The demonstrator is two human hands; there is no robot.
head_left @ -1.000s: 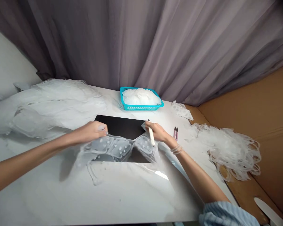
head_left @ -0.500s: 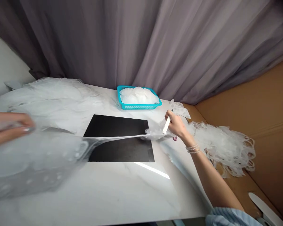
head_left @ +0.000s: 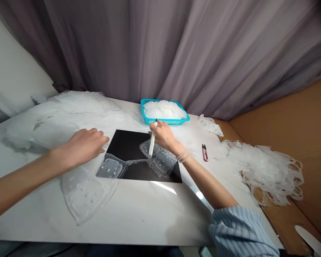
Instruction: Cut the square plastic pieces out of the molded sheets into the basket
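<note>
A sheer translucent piece (head_left: 85, 196) with pale patterned panels lies across the white table and a black mat (head_left: 128, 142). Its right panels (head_left: 163, 162) rest on the mat, joined to the left ones by a narrow strip. My right hand (head_left: 163, 135) is closed around a slim white pen-like tool (head_left: 152, 142), its lower end down at the sheer panels. At the mat's left edge, my left hand (head_left: 87, 142) is palm down, fingers loosely bent and thumb apart, above the piece; nothing shows in it.
A blue basket (head_left: 166, 123) heaped with white sheer pieces stands at the back. Pink-handled snips (head_left: 204, 152) lie to the right. A large sheer pile (head_left: 56, 117) covers the left side; looped white offcuts (head_left: 267, 171) lie by the cardboard (head_left: 283, 121). A grey curtain (head_left: 149, 46) hangs behind.
My left hand has moved right from the far left and let go of the sheer piece, which now lies down. My right hand moved left over the mat with the white tool, uncovering the snips.
</note>
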